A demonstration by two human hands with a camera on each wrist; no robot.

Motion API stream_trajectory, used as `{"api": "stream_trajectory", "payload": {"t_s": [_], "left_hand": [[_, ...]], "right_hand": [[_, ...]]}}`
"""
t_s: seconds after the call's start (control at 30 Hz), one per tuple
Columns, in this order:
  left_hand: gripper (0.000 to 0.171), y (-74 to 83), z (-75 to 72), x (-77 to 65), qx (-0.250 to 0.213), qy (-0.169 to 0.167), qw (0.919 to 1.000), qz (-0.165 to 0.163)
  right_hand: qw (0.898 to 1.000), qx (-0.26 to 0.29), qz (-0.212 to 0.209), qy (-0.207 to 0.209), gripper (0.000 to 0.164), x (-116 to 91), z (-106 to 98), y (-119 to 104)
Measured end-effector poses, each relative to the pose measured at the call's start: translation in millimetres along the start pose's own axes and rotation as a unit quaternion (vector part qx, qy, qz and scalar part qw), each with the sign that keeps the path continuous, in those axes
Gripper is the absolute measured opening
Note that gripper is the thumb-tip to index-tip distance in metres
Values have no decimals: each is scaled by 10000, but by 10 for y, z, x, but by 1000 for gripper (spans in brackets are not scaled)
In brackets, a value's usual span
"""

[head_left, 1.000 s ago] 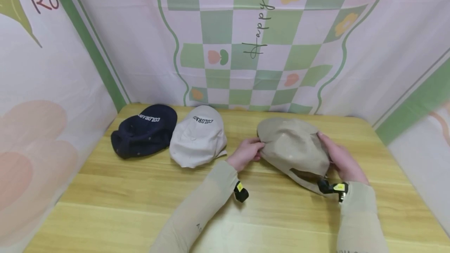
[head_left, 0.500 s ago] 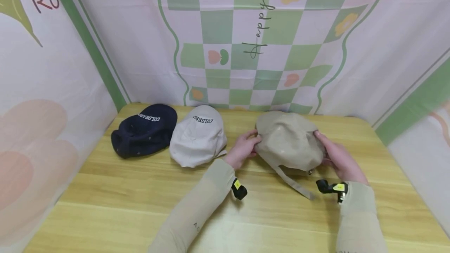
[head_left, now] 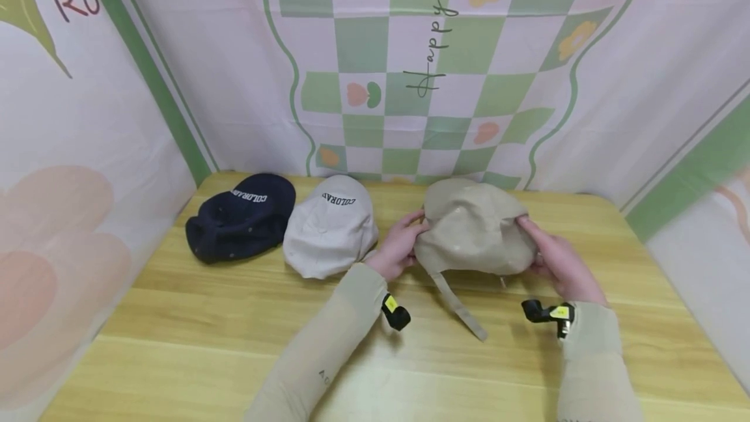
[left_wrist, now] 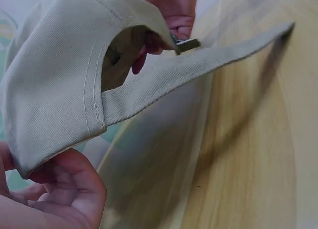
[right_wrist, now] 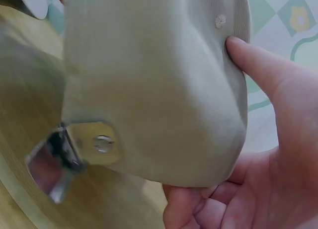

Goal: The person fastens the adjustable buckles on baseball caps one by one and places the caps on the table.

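Note:
A khaki baseball cap (head_left: 474,226) is held between both hands, its back opening toward me. My left hand (head_left: 398,249) pinches the cap's left edge; in the left wrist view the fingers (left_wrist: 69,184) curl under the rim. On the opposite side, my right hand (head_left: 559,262) grips the cap, thumb on the outside and fingers beneath the edge in the right wrist view. The loose back strap (head_left: 459,308) dangles toward the table, its end free. A metal buckle (right_wrist: 52,164) hangs from a short tab at the cap's right rear edge.
Left of the khaki cap lie a pale grey cap (head_left: 328,226) and a navy cap (head_left: 240,220), both lettered. They rest on a wooden table (head_left: 193,337). Printed cloth (head_left: 375,38) encloses the back and sides.
The khaki cap has shifted back and slightly left with both hands. Its strap, earlier stretched toward the right hand, now hangs loose and has swung left. The other caps stay put.

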State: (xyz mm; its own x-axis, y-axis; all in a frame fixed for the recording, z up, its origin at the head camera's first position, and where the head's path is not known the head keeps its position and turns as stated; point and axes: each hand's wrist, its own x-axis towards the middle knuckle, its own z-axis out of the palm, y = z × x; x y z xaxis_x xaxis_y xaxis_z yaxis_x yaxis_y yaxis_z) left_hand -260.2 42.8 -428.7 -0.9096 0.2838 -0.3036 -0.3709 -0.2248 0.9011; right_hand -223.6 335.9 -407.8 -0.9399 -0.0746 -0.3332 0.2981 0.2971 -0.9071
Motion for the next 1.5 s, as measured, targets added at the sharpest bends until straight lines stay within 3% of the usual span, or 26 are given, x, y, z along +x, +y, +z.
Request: {"api": "stream_trajectory", "payload": {"t_s": [0.47,0.63,0.87,0.93,1.1,1.27,1.33,1.5], "left_hand": [[43,87,-103,5,-28,233,9992,312],[46,154,-139,-9,-149,432,9986,253],[32,188,-216,0,-541,181,9981,222],[28,194,-237,2,-687,72,9974,202],[21,223,-304,-9,-860,-534,9947,171],[17,232,-378,-12,-640,-1169,9909,184],[20,226,-393,-9,-484,-1169,9918,206],[26,227,-400,-3,-394,-783,9960,196]], "right_hand": [[9988,20,-100,470,93,52,197,-51],[9981,56,-103,600,89,78,293,-69],[9965,241,-53,800,59,119,394,-67],[9956,264,-16,894,58,134,432,-69],[9948,380,52,939,79,175,526,-82],[9945,575,148,859,102,216,589,-86],[9945,590,170,852,105,232,605,-86],[9945,523,179,888,105,254,638,-95]]}}
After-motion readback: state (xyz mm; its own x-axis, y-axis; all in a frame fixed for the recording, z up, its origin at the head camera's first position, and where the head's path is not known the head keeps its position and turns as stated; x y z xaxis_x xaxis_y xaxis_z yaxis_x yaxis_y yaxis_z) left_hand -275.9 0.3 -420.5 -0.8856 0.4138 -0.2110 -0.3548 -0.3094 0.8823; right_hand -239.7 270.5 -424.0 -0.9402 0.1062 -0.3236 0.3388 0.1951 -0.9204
